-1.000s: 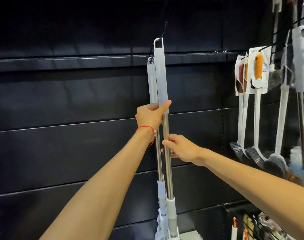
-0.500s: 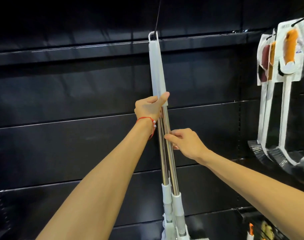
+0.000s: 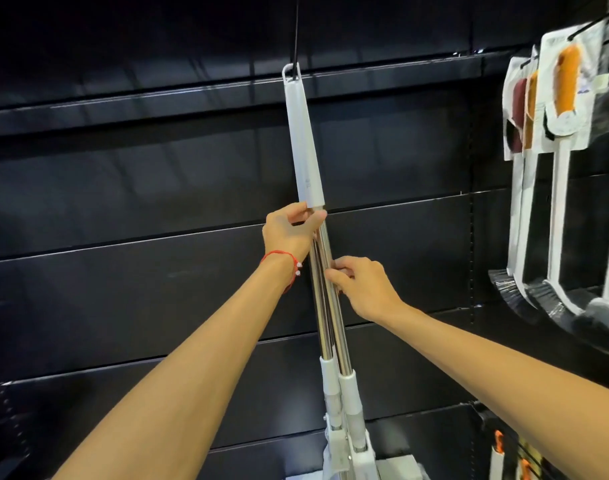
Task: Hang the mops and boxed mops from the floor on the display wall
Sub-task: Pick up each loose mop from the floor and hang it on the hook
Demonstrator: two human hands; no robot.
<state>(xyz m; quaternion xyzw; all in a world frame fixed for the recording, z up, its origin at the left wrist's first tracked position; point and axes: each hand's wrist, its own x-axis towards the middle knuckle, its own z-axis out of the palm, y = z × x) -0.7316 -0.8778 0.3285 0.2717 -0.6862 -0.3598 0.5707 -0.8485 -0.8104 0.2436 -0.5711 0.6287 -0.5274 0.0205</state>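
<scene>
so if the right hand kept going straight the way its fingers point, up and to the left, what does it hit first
The right hand already has its fingers on the front mop pole. Going on, it would probably press that against the second pole behind it, then meet the left hand's wrist. Depth is unclear.

Brushes (image 3: 559,174) hang in row far right: long white handles, black bristle heads at bottom, upper ends in white card packaging, orange and dark red grips showing through. Hung on black hooks (image 3: 587,27) at top right. Lower right corner: more packaged goods (image 3: 497,452), orange-tipped, mostly cut off by frame edge, blurred. Red string bracelet (image 3: 284,263), small white beads, on wrist.
</scene>
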